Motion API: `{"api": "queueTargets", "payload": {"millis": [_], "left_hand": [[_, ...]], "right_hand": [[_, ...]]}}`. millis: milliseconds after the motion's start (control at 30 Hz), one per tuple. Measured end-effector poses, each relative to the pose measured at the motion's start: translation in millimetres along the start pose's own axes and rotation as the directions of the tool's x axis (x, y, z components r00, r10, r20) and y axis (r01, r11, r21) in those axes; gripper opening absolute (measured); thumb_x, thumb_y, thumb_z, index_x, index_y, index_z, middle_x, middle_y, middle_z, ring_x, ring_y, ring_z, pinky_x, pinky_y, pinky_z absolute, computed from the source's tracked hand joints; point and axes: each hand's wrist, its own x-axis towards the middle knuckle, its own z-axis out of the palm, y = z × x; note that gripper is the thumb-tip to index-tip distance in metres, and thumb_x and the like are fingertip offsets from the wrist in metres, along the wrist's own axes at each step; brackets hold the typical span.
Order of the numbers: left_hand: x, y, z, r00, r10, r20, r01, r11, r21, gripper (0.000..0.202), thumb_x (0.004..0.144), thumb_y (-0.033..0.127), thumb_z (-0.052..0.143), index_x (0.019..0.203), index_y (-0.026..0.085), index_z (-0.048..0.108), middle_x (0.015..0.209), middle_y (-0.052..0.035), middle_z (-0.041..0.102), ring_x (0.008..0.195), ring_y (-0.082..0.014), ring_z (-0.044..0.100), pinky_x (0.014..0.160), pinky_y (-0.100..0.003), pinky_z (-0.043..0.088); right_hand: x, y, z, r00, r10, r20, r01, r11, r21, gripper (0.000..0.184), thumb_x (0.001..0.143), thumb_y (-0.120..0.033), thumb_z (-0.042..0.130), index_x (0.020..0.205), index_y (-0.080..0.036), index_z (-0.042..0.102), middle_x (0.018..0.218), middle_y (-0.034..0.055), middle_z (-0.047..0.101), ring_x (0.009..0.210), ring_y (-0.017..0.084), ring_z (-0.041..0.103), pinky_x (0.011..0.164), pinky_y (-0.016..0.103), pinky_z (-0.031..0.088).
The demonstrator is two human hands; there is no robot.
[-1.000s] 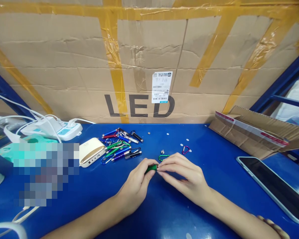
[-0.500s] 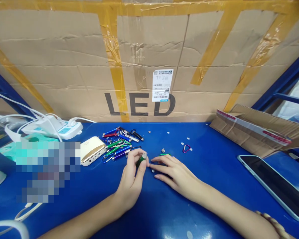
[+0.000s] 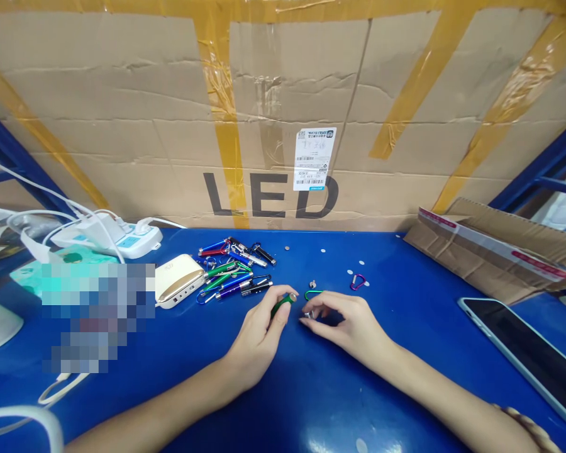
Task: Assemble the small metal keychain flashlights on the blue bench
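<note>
My left hand (image 3: 259, 333) is closed around a short green metal flashlight tube (image 3: 282, 304), its round end tilted up toward the right. Just across a small gap, my right hand (image 3: 346, 318) pinches a small silver metal cap (image 3: 309, 314) between thumb and fingers. A green carabiner clip (image 3: 314, 293) lies partly hidden behind the right hand. Beyond it stands another small silver piece (image 3: 312, 284), and a magenta carabiner clip (image 3: 357, 282) rests farther right. To the left of my hands lies a pile of coloured keychain flashlights (image 3: 229, 286).
A cream-and-gold box-shaped device (image 3: 182, 280) sits beside the pile, near a white power strip (image 3: 141, 239) with cables. At right lie a phone (image 3: 523, 352) and an open cardboard box (image 3: 490, 245). A large taped carton (image 3: 170, 145) stands behind the blue table (image 3: 273, 415).
My right hand has drawn its fingers together and now has the silver cap lifted between them. The left hand has tipped the green tube toward the right. The view has shifted slightly.
</note>
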Motion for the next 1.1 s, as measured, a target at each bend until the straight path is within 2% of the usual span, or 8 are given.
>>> {"api": "queueTargets", "payload": {"millis": [100,200,300,400,533,733,900,1100], "left_hand": [[2,-1,-1.7,0.999,-0.038,0.016,0.038,0.998,0.046,0.026,0.091,0.037,0.03,0.106,0.022,0.045,0.078,0.0018,0.05,0.069,-0.0095,0.045,0.065,-0.02,0.035],[4,-2,-2.6,0.999,-0.03,0.034,0.028,0.997,0.068,0.024,0.091,0.035,0.031,0.102,0.021,0.047,0.088,0.0009,0.054,0.082,-0.011,0.05,0.072,-0.02,0.036],[5,-2,-2.6,0.999,0.019,0.049,-0.023,0.997,0.08,0.022,0.091,0.031,0.032,0.1,0.02,0.049,0.096,0.0008,0.055,0.088,-0.0105,0.05,0.078,-0.02,0.036],[5,-4,-1.6,0.995,0.06,0.084,-0.068,0.993,0.093,0.021,0.09,0.031,0.035,0.099,0.021,0.051,0.095,0.0011,0.056,0.084,-0.0101,0.051,0.076,-0.02,0.037],[4,-6,-0.3,0.993,0.069,0.097,-0.08,0.991,0.104,0.02,0.09,0.031,0.037,0.098,0.021,0.052,0.094,0.0016,0.057,0.082,-0.0099,0.052,0.074,-0.019,0.038],[4,-6,0.3,0.993,0.109,0.049,-0.114,0.988,0.101,0.018,0.089,0.028,0.04,0.098,0.021,0.053,0.094,0.0003,0.058,0.081,-0.0098,0.053,0.075,-0.019,0.041],[3,-5,0.0,0.977,0.214,0.01,-0.212,0.964,0.162,0.018,0.088,0.027,0.042,0.093,0.019,0.057,0.085,-0.0016,0.058,0.079,-0.0108,0.053,0.075,-0.021,0.042],[0,-5,-0.4,0.964,0.261,0.054,-0.266,0.951,0.158,0.018,0.088,0.025,0.042,0.092,0.018,0.058,0.08,-0.0018,0.058,0.074,-0.0101,0.054,0.073,-0.019,0.043]], "right_hand": [[2,2,-5,0.996,-0.021,-0.086,0.023,1.0,0.013,0.011,0.076,-0.022,0.063,0.084,-0.014,0.065,0.074,0.001,0.06,0.061,0.007,0.055,0.059,0.016,0.046],[3,0,-8,0.989,0.034,-0.142,-0.029,0.999,0.035,0.014,0.077,-0.023,0.063,0.088,-0.016,0.067,0.079,0.0023,0.061,0.065,0.008,0.057,0.061,0.016,0.047],[3,-6,-9,0.984,0.109,-0.144,-0.099,0.992,0.077,0.014,0.081,-0.024,0.058,0.089,-0.016,0.067,0.076,0.0023,0.061,0.064,0.008,0.058,0.058,0.015,0.047],[3,-13,-8,0.984,0.125,-0.125,-0.108,0.985,0.134,0.013,0.081,-0.024,0.058,0.083,-0.015,0.068,0.067,0.0012,0.059,0.055,0.006,0.055,0.053,0.014,0.046],[2,-18,-6,0.985,0.137,-0.109,-0.111,0.97,0.216,0.013,0.081,-0.023,0.058,0.084,-0.015,0.068,0.068,0.0014,0.061,0.058,0.007,0.057,0.057,0.014,0.048],[1,-17,-6,0.974,0.082,-0.213,-0.032,0.972,0.231,0.01,0.078,-0.02,0.061,0.084,-0.016,0.068,0.074,0.0016,0.064,0.067,0.009,0.061,0.064,0.016,0.051],[1,-17,-6,0.98,0.008,-0.2,0.031,0.98,0.195,0.004,0.073,-0.013,0.066,0.074,-0.017,0.068,0.077,0.0002,0.064,0.073,0.009,0.061,0.07,0.014,0.05],[2,-19,-8,0.979,-0.052,-0.197,0.09,0.978,0.186,0.007,0.072,-0.009,0.065,0.071,-0.016,0.066,0.075,-0.0003,0.063,0.071,0.007,0.06,0.068,0.014,0.05]]}}
